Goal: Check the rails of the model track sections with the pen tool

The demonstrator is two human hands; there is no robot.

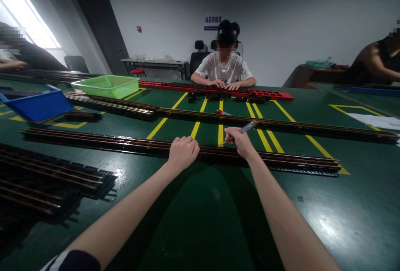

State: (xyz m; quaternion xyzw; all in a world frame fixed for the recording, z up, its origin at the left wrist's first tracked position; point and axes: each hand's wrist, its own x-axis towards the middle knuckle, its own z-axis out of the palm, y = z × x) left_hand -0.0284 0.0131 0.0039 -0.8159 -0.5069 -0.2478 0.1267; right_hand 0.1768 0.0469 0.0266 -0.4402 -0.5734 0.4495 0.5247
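A long black rail assembly (125, 142) with copper-coloured strips lies across the table in front of me. My left hand (183, 153) is closed over its middle, knuckles up, the fingertips hidden. In my right hand (239, 139) is a slim screwdriver (249, 126) with a clear handle, pinched between the fingers. Its thin shaft slants down to the left, and the tip is at the rail's top, just right of my left hand. Whether the tip touches the rail I cannot tell.
Beyond lies a second long rail (281, 126), with a red-tipped item (223, 112) behind it. More rails (46, 179) are stacked at left, near a blue bin (39, 103) and a green basket (125, 89). Across the table, a person works at a red frame (283, 95).
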